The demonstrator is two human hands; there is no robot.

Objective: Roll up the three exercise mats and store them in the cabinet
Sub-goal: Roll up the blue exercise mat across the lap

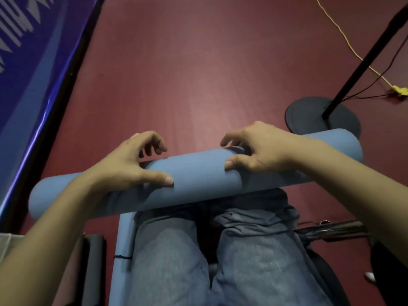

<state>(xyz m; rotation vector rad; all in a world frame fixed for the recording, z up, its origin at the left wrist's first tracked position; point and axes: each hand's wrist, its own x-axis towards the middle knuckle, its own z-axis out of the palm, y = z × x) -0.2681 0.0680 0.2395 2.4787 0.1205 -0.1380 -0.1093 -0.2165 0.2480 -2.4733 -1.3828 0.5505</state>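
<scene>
Resting across knees, blue rolled mat

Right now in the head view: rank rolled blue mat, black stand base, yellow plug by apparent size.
1. rolled blue mat, spans most of the frame, but it is nearest the camera
2. black stand base, part hidden behind the mat
3. yellow plug, smallest, farthest away

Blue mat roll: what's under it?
Under the rolled blue mat are the person's knees in grey trousers and a flat blue mat strip. Whether the strip joins the roll is hidden.
</scene>
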